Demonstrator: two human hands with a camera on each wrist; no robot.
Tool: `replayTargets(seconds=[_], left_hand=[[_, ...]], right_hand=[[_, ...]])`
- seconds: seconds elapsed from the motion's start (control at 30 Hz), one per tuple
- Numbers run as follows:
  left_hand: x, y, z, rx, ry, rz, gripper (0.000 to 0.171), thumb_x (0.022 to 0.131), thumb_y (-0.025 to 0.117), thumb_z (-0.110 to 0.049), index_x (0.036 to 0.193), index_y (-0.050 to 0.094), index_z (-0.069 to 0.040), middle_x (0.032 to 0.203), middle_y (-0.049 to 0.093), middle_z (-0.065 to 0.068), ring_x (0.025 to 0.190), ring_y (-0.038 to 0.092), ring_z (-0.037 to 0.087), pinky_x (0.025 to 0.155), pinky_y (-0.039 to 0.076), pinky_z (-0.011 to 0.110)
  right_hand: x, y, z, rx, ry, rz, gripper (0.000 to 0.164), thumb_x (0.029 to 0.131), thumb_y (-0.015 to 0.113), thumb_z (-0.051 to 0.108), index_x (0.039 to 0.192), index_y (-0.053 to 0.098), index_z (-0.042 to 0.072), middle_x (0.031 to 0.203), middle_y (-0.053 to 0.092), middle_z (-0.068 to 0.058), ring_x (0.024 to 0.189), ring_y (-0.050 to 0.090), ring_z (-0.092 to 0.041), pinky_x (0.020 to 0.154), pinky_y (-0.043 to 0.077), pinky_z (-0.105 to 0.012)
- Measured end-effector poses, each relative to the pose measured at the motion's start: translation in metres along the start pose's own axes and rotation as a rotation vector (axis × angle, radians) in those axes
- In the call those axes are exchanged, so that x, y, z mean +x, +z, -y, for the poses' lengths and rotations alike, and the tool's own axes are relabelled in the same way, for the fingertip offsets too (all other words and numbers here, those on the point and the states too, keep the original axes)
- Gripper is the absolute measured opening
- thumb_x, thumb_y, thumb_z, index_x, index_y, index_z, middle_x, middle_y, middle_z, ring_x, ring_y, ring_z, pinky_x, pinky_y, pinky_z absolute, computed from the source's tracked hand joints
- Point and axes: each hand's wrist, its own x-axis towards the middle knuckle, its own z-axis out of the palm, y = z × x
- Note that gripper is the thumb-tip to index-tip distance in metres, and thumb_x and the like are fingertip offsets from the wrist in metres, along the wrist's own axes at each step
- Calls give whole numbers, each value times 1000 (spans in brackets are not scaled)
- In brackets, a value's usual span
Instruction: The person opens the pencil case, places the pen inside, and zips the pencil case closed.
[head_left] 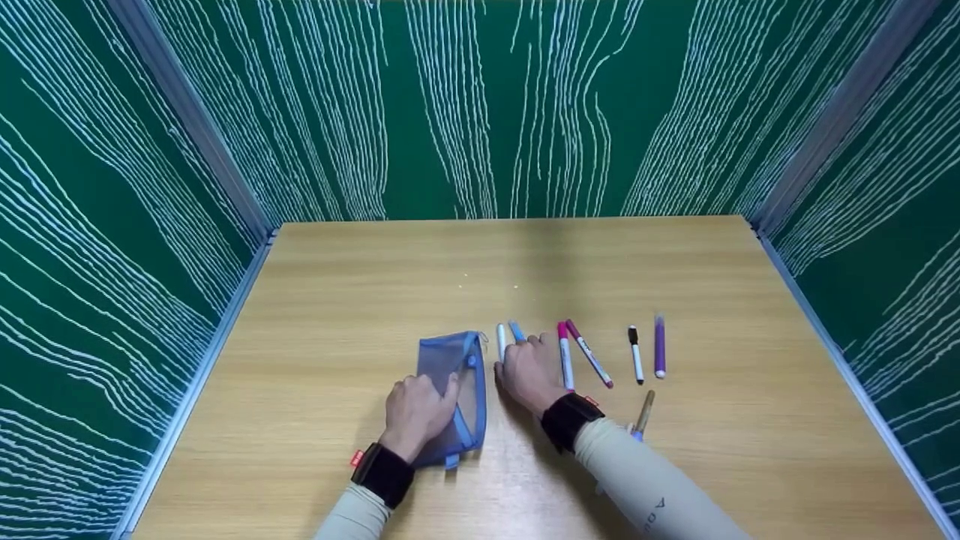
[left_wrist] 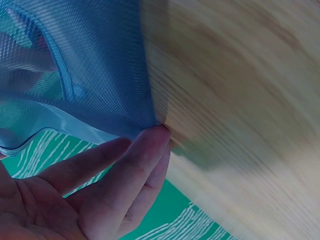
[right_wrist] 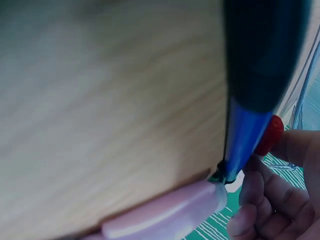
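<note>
A blue mesh zip pouch (head_left: 442,356) lies left of the markers, its zipped side to the right. My left hand (head_left: 420,412) grips it; the left wrist view shows fingertips (left_wrist: 155,135) at the mesh edge. My right hand (head_left: 531,375) reaches down among the markers, beside a white marker (head_left: 501,341) and a light-blue-capped marker (head_left: 517,330), partly covering the latter. In the right wrist view its thumb and curled fingers pinch a marker's red end (right_wrist: 270,135); the rest of that marker is hidden. A dark-and-blue pen (right_wrist: 247,130) and a pinkish pen (right_wrist: 167,210) fill the foreground there.
Right of that hand lie a pink-capped marker (head_left: 565,360), a maroon marker (head_left: 589,354), a black-capped marker (head_left: 636,354) and a purple marker (head_left: 660,349). A brownish pen (head_left: 646,407) lies near the right forearm. Green white-lined panels (head_left: 510,112) border the wooden table (head_left: 360,285).
</note>
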Motion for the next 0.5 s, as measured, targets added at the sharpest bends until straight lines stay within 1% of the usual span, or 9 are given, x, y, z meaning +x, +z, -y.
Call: replayTargets(seconds=[0.1, 0.23, 0.37, 0.5], left_hand=[[0, 0, 0, 0, 0, 2, 62, 102, 49, -49, 51, 41, -15, 58, 53, 7, 57, 57, 25, 56, 48, 40], [0, 0, -1, 1, -10, 13, 63, 102, 48, -51, 51, 41, -15, 59, 53, 7, 58, 56, 25, 57, 47, 39], [0, -1, -1, 8, -19, 22, 63, 102, 47, -53, 51, 43, -14, 61, 56, 9, 60, 59, 27, 57, 48, 40], [0, 0, -1, 11, -17, 1, 63, 101, 47, -52, 51, 45, -13, 67, 64, 15, 66, 65, 33, 61, 51, 44]], right_hand=[[0, -1, 2, 1, 23, -42, 40, 84, 76, 29, 56, 53, 12, 60, 62, -9, 60, 56, -31, 71, 40, -47], [0, -6, 4, 31, 60, -80, 41, 82, 77, 26, 54, 49, 14, 56, 62, -9, 54, 56, -31, 68, 39, -47], [-1, -13, 3, 110, 113, -90, 41, 81, 78, 23, 54, 49, 14, 57, 62, -12, 51, 59, -33, 64, 42, -49], [-1, -19, 1, 191, 158, -83, 40, 80, 79, 19, 54, 50, 13, 56, 62, -14, 49, 60, -35, 53, 46, -50]])
